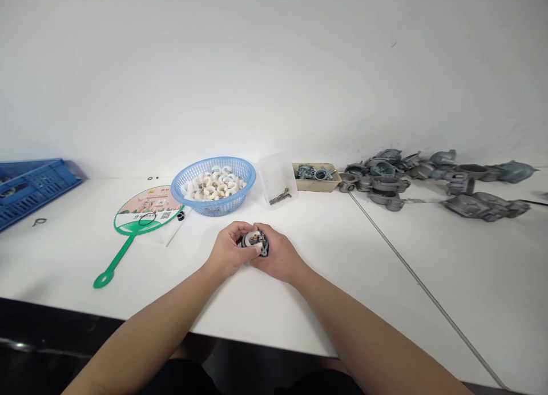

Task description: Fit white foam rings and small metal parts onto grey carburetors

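Note:
Both hands meet over the white table, around a small dark grey carburetor [256, 242]. A white ring-shaped float and brass-coloured parts show on its upward side. My left hand [230, 249] grips the left edge, thumb across the near side. On the right edge, my right hand [276, 252] wraps round the body, with most of its fingers hidden beneath or behind it. Just beyond my hands stands a blue plastic basket [182, 196] full of white ring-shaped floats [214, 184].
A clear plastic box [276, 172] holds thin metal pins. Beside it, a cream tray [314, 185] contains metal pieces. Grey metal castings [385, 184] lie in a heap at the right. Leftward are a green-handled fan [148, 212], a black O-ring [148, 218] and a blue crate [47, 184].

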`<state>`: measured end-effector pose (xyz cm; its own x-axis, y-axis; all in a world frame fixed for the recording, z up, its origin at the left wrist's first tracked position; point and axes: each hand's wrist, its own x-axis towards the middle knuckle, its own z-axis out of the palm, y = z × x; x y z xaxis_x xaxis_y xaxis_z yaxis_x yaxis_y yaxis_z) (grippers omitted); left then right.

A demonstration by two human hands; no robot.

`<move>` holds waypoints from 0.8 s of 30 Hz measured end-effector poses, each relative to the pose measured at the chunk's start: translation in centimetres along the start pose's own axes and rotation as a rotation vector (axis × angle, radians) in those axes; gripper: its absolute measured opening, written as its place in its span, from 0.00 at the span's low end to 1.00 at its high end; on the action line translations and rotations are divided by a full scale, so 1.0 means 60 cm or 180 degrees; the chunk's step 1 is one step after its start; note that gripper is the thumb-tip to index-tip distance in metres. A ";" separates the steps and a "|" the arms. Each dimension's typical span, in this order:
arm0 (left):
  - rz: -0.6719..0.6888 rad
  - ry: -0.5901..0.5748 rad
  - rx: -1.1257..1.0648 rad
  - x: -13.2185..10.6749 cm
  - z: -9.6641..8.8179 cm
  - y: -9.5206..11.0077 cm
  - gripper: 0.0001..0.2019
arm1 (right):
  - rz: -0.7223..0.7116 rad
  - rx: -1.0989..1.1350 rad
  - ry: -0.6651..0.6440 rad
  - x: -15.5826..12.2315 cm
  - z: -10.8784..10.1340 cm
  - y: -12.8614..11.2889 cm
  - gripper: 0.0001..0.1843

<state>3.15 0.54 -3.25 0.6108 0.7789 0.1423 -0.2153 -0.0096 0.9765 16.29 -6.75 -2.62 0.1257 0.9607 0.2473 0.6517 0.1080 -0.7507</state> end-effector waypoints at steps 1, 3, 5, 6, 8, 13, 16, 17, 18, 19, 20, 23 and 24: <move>-0.0022 0.0015 -0.0027 0.000 -0.001 0.000 0.21 | -0.0002 0.0001 -0.0006 0.000 0.000 0.000 0.30; -0.0078 0.0037 -0.0092 -0.001 -0.002 0.000 0.22 | -0.0024 0.0011 -0.0013 0.000 -0.001 0.000 0.30; -0.0126 0.0040 -0.0134 -0.001 -0.005 0.000 0.24 | -0.0064 0.0031 -0.0026 -0.001 -0.002 0.001 0.31; -0.0138 0.0040 -0.0143 -0.001 -0.006 0.000 0.24 | -0.0078 0.0043 -0.0027 -0.001 -0.002 0.001 0.31; -0.0150 0.0044 -0.0159 -0.001 -0.006 0.001 0.24 | -0.0085 0.0065 -0.0030 -0.001 -0.002 0.002 0.33; -0.0192 -0.0006 -0.0300 0.002 -0.003 0.005 0.24 | -0.0053 0.0119 -0.0021 -0.001 -0.002 0.004 0.33; -0.0213 -0.0025 -0.0332 0.003 -0.003 0.007 0.25 | -0.0044 0.0158 -0.0011 -0.001 -0.002 0.003 0.33; -0.0226 -0.0039 -0.0313 0.003 -0.003 0.007 0.25 | -0.0040 0.0165 -0.0009 -0.001 -0.003 0.003 0.34; -0.0234 -0.0051 -0.0278 0.003 -0.004 0.007 0.25 | -0.0034 0.0172 -0.0005 -0.002 -0.003 0.002 0.34; -0.0235 -0.0059 -0.0237 0.003 -0.005 0.007 0.25 | -0.0030 0.0182 -0.0004 -0.002 -0.004 0.001 0.34; -0.0232 -0.0071 -0.0194 0.004 -0.006 0.006 0.25 | -0.0031 0.0196 -0.0013 -0.002 -0.004 0.001 0.34; -0.0203 -0.0114 -0.0089 0.005 -0.010 0.003 0.25 | -0.0015 0.0240 -0.0065 -0.003 -0.005 0.002 0.36; -0.0196 -0.0130 -0.0057 0.005 -0.011 0.002 0.26 | 0.0008 0.0250 -0.0082 -0.003 -0.006 0.003 0.37</move>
<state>2.81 1.19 -3.22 0.6538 0.7515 0.0889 -0.1897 0.0491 0.9806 16.66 -7.01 -2.59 0.1072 0.9672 0.2303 0.5907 0.1243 -0.7973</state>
